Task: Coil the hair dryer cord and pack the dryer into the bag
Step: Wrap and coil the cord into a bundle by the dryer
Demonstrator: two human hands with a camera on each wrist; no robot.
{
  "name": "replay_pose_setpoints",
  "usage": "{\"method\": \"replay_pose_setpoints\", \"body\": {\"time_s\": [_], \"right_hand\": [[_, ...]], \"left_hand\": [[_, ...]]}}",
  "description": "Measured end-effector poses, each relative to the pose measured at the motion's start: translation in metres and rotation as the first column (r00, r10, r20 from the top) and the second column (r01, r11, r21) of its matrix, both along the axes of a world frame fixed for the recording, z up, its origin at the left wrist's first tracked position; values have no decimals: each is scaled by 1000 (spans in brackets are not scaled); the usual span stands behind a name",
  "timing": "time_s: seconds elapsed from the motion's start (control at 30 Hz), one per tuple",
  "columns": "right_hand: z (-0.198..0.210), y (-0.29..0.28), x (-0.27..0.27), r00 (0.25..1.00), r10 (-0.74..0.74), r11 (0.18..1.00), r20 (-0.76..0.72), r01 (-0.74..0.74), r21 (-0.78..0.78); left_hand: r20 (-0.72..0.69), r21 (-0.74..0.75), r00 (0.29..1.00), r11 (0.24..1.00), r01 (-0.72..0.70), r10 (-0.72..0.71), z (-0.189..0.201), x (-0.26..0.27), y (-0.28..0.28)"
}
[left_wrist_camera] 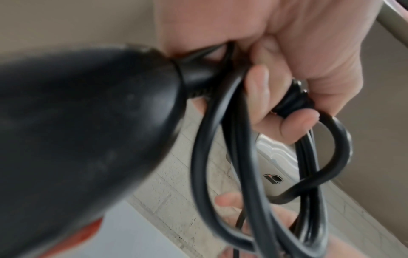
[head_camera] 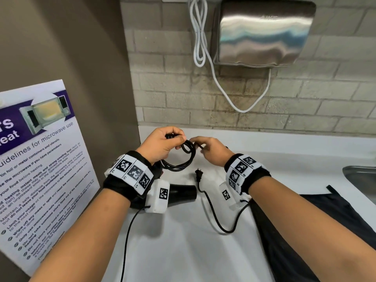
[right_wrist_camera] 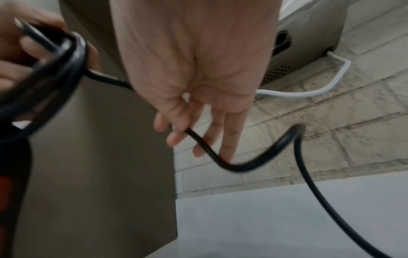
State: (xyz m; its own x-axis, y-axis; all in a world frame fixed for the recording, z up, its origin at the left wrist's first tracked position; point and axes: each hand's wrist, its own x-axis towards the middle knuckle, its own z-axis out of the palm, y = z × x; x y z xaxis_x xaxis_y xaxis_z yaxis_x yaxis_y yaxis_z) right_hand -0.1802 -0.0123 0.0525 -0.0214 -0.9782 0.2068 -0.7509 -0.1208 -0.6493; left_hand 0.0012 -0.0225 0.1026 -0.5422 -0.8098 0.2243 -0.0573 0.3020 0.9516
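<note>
My left hand (head_camera: 162,143) grips several loops of the black cord (head_camera: 184,162) above the counter. In the left wrist view the hand (left_wrist_camera: 293,57) curls round the loops (left_wrist_camera: 240,157), with the dryer's handle end (left_wrist_camera: 84,125) against the palm. The black dryer barrel (head_camera: 183,191) shows under my left wrist. My right hand (head_camera: 212,148) pinches the free cord just right of the coil; in the right wrist view its fingers (right_wrist_camera: 176,137) hold the cord (right_wrist_camera: 220,162). The plug (head_camera: 198,174) lies on the counter at the cord's end. The black bag (head_camera: 317,231) lies flat on the right.
The white counter (head_camera: 183,251) ends at a brick wall with a steel hand dryer (head_camera: 262,33) and its white cable (head_camera: 200,37). A microwave poster (head_camera: 36,163) covers the left panel. A steel sink (head_camera: 362,178) sits at the right edge.
</note>
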Motion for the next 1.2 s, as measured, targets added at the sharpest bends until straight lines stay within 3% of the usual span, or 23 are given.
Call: {"method": "replay_pose_setpoints", "body": {"time_s": [0.13,0.3,0.43,0.6,0.67,0.83,1.0,1.2], "right_hand": [[1,14,-2,983,186,976,6,-185,111],[4,24,-6,967,235,970,101,-240,38],[9,20,-3,973,151,987,173,-157,19],[24,15,9,992,-14,999,-126,9,-37],[29,10,13,985,-86,994,-151,74,-84],[43,5,23,971,-226,952,-81,202,-232],[45,11,32,978,-207,916,28,203,-346],[51,22,43,982,-173,868,81,191,-459]], "left_hand": [[17,-35,999,998,-44,45,-3,1,-4],[23,-41,997,996,-73,74,-3,0,-7],[2,-10,998,998,-69,69,-4,0,-8],[66,-60,996,997,-50,54,-2,-2,-4],[86,-74,994,996,-56,62,-2,-3,-5],[140,-106,988,993,-54,69,-1,-3,-8],[187,-222,977,973,-64,107,-6,-2,-10],[218,-250,976,968,31,25,-5,0,-10]]}}
